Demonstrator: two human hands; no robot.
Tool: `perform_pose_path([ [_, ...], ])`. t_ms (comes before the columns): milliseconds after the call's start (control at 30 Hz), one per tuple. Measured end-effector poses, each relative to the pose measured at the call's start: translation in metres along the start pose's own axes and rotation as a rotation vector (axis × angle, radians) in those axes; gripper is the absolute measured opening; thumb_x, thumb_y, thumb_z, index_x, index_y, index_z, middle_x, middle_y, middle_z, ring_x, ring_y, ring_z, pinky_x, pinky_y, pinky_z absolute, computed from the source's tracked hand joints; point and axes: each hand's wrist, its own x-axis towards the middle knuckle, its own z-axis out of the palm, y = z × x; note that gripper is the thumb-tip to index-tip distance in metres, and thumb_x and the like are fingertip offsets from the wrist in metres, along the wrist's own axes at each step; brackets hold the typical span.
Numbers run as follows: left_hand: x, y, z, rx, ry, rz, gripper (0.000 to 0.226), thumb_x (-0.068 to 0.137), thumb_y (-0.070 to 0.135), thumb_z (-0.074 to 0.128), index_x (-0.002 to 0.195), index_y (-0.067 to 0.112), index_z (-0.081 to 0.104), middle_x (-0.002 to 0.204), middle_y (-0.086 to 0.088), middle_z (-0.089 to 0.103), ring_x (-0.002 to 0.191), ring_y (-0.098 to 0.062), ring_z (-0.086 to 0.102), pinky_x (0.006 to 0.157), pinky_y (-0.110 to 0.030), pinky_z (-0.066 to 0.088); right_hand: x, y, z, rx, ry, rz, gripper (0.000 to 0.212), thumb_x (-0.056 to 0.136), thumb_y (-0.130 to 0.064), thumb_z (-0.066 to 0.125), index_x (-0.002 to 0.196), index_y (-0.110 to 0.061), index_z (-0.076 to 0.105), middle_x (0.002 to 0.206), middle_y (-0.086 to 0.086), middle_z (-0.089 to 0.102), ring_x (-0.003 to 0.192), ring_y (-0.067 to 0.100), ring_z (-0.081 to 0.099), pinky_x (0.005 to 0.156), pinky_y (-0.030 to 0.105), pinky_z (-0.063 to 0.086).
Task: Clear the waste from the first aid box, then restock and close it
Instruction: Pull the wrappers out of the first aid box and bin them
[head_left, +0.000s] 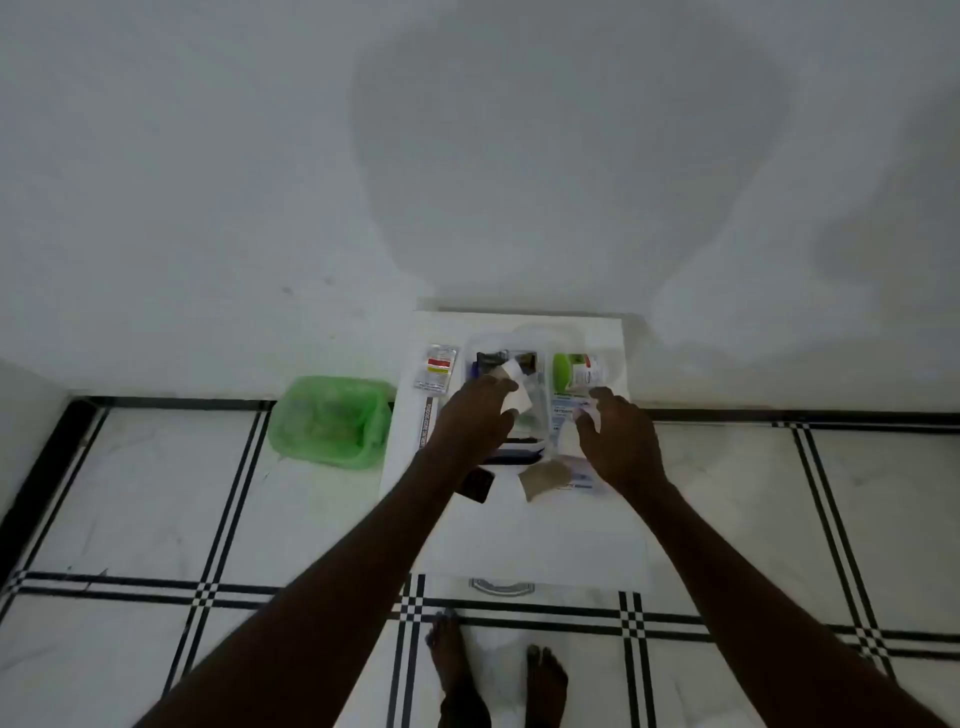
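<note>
The clear first aid box (540, 415) sits open on a white table (530, 540) against the wall, with dark items inside. My left hand (475, 421) is over the box, fingers closed on a crumpled white paper scrap (514, 387). My right hand (621, 441) hovers just right of the box, fingers pinching a small white piece (589, 415) above flat supply packets (569, 410). A green-capped bottle (563, 371) lies right of the box. A sachet with a red label (438, 366) lies to its left.
A bin lined with a green bag (332, 421) stands on the tiled floor left of the table. A brown pad (545, 478) and a dark object (475, 486) lie at the table's near part. My bare feet (493, 675) stand below the table edge.
</note>
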Motion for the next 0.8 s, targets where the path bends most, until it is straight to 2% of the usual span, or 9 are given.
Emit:
perform_pose_path([
  [167,0.053,-0.016,0.019,0.044,-0.17,0.019,0.057,0.089,0.013,0.067,0.143,0.011,0.048,0.145,-0.013,0.051,0.135,-0.029,0.045,0.109,-0.041,0.043,0.01,0.002,0.03,0.042,-0.025,0.044,0.035,0.092,-0.028,0.057,0.122,-0.008,0.057,0.111,0.013,0.071,0.097,0.027,0.069,0.083,0.036,0.056],
  [267,0.077,-0.019,0.031,0.065,-0.189,0.07,0.057,0.087,0.015,0.07,0.14,0.01,0.051,0.144,-0.014,0.051,0.136,-0.031,0.043,0.11,-0.041,0.041,0.019,-0.002,0.042,0.068,0.01,0.074,0.037,0.091,-0.026,0.06,0.122,-0.006,0.059,0.113,0.014,0.071,0.101,0.029,0.069,0.086,0.037,0.055],
  [400,0.102,-0.027,0.047,0.092,-0.202,0.107,0.051,0.086,0.019,0.07,0.134,0.012,0.055,0.147,-0.012,0.047,0.14,-0.032,0.037,0.116,-0.046,0.034,0.028,-0.008,0.057,0.083,0.029,0.118,0.037,0.091,-0.023,0.06,0.124,-0.006,0.058,0.117,0.015,0.069,0.106,0.031,0.066,0.094,0.043,0.054],
  [500,0.112,-0.035,0.046,0.095,-0.195,0.13,0.045,0.085,0.022,0.07,0.128,0.014,0.059,0.137,-0.013,0.05,0.13,-0.03,0.042,0.107,-0.042,0.039,0.032,-0.007,0.061,0.068,0.058,0.108,0.034,0.091,-0.02,0.059,0.121,-0.004,0.058,0.114,0.017,0.07,0.104,0.032,0.067,0.09,0.042,0.056],
  [633,0.116,-0.037,0.032,0.061,-0.089,0.172,0.019,0.082,0.023,0.073,0.1,0.016,0.072,0.113,-0.009,0.06,0.111,-0.027,0.05,0.086,-0.038,0.043,0.036,-0.006,0.058,0.056,0.093,0.132,0.027,0.092,-0.014,0.056,0.116,-0.003,0.06,0.113,0.018,0.07,0.101,0.032,0.069,0.085,0.039,0.056],
  [733,0.117,-0.038,0.01,-0.052,-0.097,0.171,0.013,0.078,0.017,0.077,0.089,0.014,0.072,0.103,-0.006,0.071,0.101,-0.025,0.062,0.085,-0.035,0.047,0.04,-0.002,0.051,0.029,0.076,0.17,0.025,0.092,-0.01,0.056,0.115,-0.003,0.061,0.109,0.018,0.071,0.097,0.033,0.069,0.081,0.036,0.055],
  [800,0.116,-0.038,-0.008,-0.095,-0.134,0.196,0.013,0.078,0.011,0.077,0.087,0.014,0.07,0.096,-0.005,0.075,0.091,-0.022,0.069,0.084,-0.04,0.055,0.045,0.005,0.048,-0.024,0.055,0.205,0.025,0.089,-0.009,0.057,0.113,-0.003,0.062,0.103,0.019,0.071,0.091,0.035,0.068,0.077,0.038,0.055],
])
